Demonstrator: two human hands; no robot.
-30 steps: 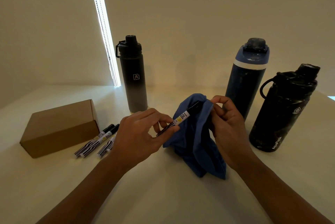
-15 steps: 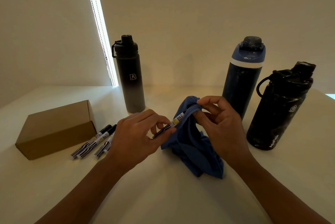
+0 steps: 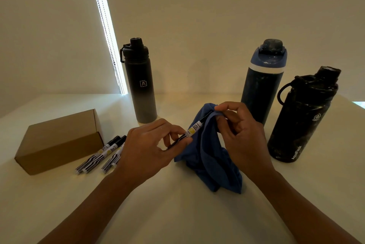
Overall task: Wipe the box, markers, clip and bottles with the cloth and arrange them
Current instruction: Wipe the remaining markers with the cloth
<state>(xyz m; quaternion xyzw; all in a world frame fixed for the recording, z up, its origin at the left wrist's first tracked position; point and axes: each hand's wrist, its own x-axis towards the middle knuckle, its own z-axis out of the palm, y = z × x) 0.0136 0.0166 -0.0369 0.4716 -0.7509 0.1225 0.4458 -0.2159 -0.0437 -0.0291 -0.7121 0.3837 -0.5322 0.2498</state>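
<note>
A: Surface of the box point(image 3: 59, 141)?
B: Plain cardboard, matt. And the cloth point(image 3: 209, 164) = soft fabric, creased.
A: Bottles?
B: Matt on left bottle point(image 3: 142, 93); rightmost bottle point(image 3: 300, 121) glossier, mottled. Smooth plastic on marker point(image 3: 194, 128) w/ paper-like label; table point(image 3: 177, 214) smooth, matt.

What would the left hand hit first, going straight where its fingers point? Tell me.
Likely the cloth, right beside the left hand; the right hand is beyond. Depth unclear.

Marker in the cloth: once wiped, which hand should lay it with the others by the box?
Left, probably. The left hand pinches the marker and is nearer the other markers beside the cardboard box; the right hand grips the blue cloth.
</note>
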